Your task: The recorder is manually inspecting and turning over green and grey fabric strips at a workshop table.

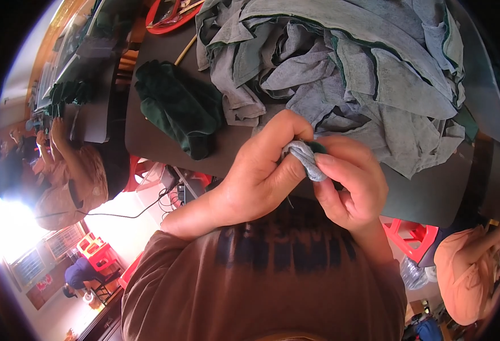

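My left hand (264,170) and my right hand (353,183) meet in front of my chest, both closed on one small bunched piece of grey and dark green fabric (303,157). The left thumb lies against its grey side. The right thumb and forefinger pinch its other end. A thin thread seems to hang below the left hand. Just beyond my hands a big heap of grey cloth pieces (341,79) with dark green edges covers the table. To the left of the heap lies a dark green plush cloth piece (179,108).
The dark table (227,150) ends just in front of me. A red tray (170,23) and a thin wooden stick (185,51) are at its far left. Red plastic stools (412,237) stand below. People sit at left (74,182) and right (469,267).
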{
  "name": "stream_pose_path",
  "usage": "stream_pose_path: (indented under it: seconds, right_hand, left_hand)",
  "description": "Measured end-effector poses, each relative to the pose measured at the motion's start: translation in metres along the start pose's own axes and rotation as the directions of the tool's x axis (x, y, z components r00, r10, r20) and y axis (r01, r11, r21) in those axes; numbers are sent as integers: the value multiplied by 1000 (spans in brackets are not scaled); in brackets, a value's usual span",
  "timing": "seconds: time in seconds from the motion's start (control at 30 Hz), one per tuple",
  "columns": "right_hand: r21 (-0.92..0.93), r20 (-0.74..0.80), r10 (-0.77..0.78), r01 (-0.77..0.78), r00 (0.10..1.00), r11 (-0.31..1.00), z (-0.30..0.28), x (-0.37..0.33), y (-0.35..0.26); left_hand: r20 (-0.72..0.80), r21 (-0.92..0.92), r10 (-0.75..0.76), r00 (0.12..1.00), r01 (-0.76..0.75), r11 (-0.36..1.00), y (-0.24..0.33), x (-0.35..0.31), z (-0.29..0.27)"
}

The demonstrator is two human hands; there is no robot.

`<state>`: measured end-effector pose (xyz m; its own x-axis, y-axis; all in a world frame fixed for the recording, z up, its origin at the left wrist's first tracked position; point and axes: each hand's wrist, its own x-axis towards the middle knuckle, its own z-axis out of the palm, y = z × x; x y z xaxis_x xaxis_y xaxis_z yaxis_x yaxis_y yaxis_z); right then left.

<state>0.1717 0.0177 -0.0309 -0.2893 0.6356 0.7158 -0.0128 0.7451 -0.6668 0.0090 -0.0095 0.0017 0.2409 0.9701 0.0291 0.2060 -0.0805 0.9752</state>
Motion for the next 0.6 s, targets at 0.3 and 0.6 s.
stream_pose_path:
  seconds: [0.3,0.6]
  right_hand:
    - [-154,-83,-46,32,996,988,6,6,-7]
    - [-33,-45,-39,37,998,999,4,8,-6]
  left_hand:
    - [193,-507,-192,962,265,820,2,-2,-1]
    - [305,-619,-115,945,289,731,-13,-3,-10]
